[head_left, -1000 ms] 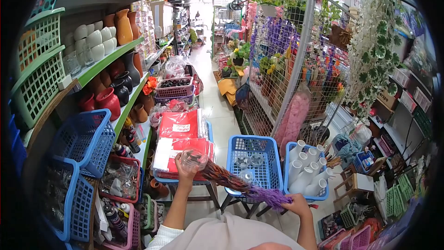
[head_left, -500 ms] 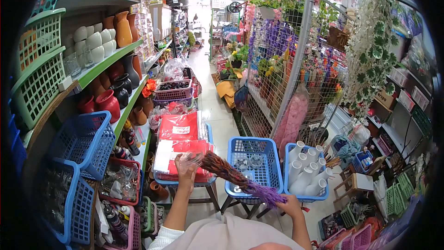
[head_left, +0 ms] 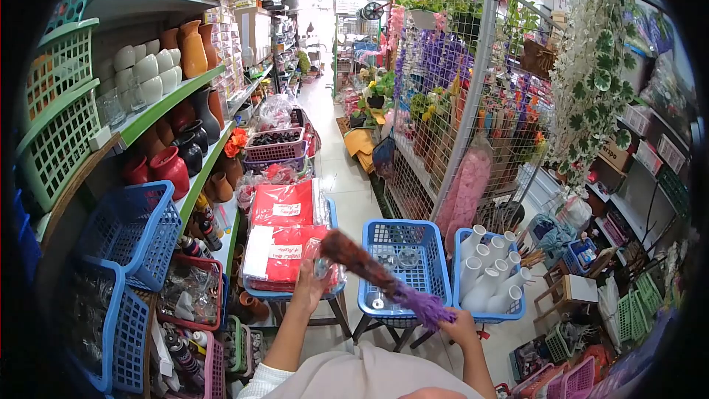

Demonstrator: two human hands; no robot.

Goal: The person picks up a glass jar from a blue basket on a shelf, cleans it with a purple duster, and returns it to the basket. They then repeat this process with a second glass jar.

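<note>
My right hand is closed round the purple, frayed end of a long bundle. The bundle's brown, reddish-flecked length slants up to the left, smeared by motion. Near its brown end, my left hand has its fingers wrapped round a clear, see-through thing; I cannot tell whether it is glass or plastic. Behind this hand are red and white packets in clear wrap. Beneath the bundle stands a blue basket with a few clear glass-like pieces in it.
White vases fill another blue basket at the right. Shelves with pots and crates line the left side. A wire-mesh rack hung with artificial flowers stands ahead on the right, beside a tiled aisle.
The bundle's brown end has dipped and swung slightly right, apart from the clear thing. My left hand has shifted right and down a little; my right hand still grips the purple end.
</note>
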